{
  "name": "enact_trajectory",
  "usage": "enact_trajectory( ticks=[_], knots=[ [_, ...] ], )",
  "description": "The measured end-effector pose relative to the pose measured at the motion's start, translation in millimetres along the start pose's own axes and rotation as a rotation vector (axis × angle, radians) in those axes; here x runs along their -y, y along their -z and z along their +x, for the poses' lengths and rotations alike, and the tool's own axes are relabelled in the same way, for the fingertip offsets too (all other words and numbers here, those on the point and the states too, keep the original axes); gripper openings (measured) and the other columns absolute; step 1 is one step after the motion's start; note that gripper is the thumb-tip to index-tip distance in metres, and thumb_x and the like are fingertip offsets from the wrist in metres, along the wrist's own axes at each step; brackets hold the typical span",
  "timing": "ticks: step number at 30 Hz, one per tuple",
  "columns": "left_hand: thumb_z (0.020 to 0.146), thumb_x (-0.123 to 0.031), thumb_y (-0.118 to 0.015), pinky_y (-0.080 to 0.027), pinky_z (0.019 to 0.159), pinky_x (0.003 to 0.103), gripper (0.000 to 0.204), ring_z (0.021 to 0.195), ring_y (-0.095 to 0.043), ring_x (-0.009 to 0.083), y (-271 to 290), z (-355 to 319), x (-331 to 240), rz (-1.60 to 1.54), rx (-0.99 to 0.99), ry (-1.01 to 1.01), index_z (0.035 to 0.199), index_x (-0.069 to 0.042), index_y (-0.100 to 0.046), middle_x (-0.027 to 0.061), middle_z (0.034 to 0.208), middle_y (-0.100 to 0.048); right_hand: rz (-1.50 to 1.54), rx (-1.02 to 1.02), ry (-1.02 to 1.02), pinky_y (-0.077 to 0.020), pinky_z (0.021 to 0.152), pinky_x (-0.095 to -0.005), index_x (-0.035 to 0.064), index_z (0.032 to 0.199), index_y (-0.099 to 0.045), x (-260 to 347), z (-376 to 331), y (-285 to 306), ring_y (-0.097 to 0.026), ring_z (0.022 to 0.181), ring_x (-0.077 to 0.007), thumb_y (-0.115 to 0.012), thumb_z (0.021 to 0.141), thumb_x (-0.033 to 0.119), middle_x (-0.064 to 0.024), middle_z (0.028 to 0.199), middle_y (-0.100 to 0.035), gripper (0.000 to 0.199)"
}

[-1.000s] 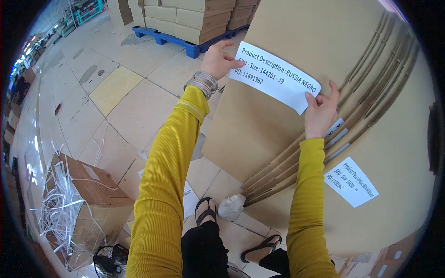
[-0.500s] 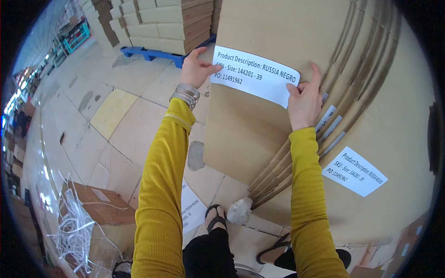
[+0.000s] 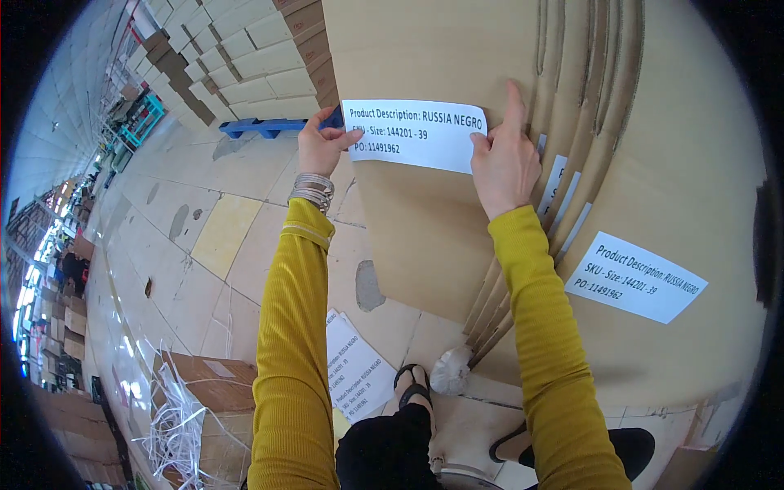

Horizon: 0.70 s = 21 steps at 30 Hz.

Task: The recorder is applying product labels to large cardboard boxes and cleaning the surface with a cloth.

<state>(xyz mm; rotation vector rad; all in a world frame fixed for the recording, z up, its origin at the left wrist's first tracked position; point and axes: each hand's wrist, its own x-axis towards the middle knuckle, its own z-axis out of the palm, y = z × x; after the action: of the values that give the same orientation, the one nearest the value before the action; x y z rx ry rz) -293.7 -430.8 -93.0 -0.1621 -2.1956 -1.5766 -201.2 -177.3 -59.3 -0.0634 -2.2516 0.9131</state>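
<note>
A white printed label (image 3: 412, 140) lies across the upper face of a brown cardboard sheet (image 3: 433, 220), its left end at the sheet's left edge. My left hand (image 3: 322, 147) pinches that end, thumb over the print. At the label's other end is my right hand (image 3: 508, 167), thumb on the corner, index finger stretched up along the cardboard and the other fingers curled. Several more flat cardboard pieces (image 3: 600, 106) lean behind, with label edges showing between them. A second white label (image 3: 637, 278) sits on the cardboard at the right.
Printed sheets (image 3: 359, 367) lie on the tiled floor near my feet. A carton (image 3: 224, 416) with white straps (image 3: 175, 429) spilling out stands at the lower left. Stacked boxes (image 3: 269, 61) rest on a blue pallet (image 3: 261, 127). A whitish bundle (image 3: 450, 371) sits by the sheets' lower edge.
The label looks more level than before, and both hands stay at its ends. My right index finger now points straighter up. The whole view has shifted and turned a little.
</note>
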Motion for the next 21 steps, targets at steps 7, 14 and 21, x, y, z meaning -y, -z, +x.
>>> enact_trajectory(
  ticks=[7, 14, 21],
  knots=[
    [0.063, -0.008, -0.079, -0.051, 0.058, 0.025, 0.073, 0.064, -0.061, 0.0132, -2.3, -2.6, -0.9, -0.059, -0.038, -0.008, 0.123, 0.009, -0.039, 0.0096, 0.072, -0.064, -0.034, -0.004, -0.025, -0.0469, 0.063, -0.0455, 0.0130, 0.136, -0.020, 1.2, 0.7, -2.5, -0.061, 0.075, -0.0349, -0.064, 0.074, 0.007, -0.0187, 0.078, -0.062, 0.076],
    [0.061, -0.013, -0.081, -0.049, 0.059, 0.024, 0.074, 0.065, -0.062, 0.0130, -1.3, 3.6, 8.3, -0.078, -0.060, 0.006, 0.120, 0.008, -0.043, 0.0098, 0.072, -0.065, -0.061, -0.013, 0.000, -0.0450, 0.064, -0.0459, 0.0108, 0.136, -0.018, 2.2, 1.7, -7.0, -0.061, 0.073, -0.0345, -0.065, 0.073, 0.006, -0.0145, 0.074, -0.062, 0.079],
    [0.059, -0.016, -0.082, -0.050, 0.063, 0.025, 0.074, 0.067, -0.063, 0.0132, -1.9, 9.0, 20.7, -0.032, -0.046, 0.047, 0.120, 0.005, -0.046, 0.0098, 0.075, -0.067, -0.008, -0.051, 0.024, -0.0437, 0.066, -0.0367, 0.0066, 0.136, -0.022, 2.3, 6.4, -11.4, -0.058, 0.062, -0.0253, -0.069, 0.068, 0.002, -0.0074, 0.064, -0.059, 0.082]
  ],
)
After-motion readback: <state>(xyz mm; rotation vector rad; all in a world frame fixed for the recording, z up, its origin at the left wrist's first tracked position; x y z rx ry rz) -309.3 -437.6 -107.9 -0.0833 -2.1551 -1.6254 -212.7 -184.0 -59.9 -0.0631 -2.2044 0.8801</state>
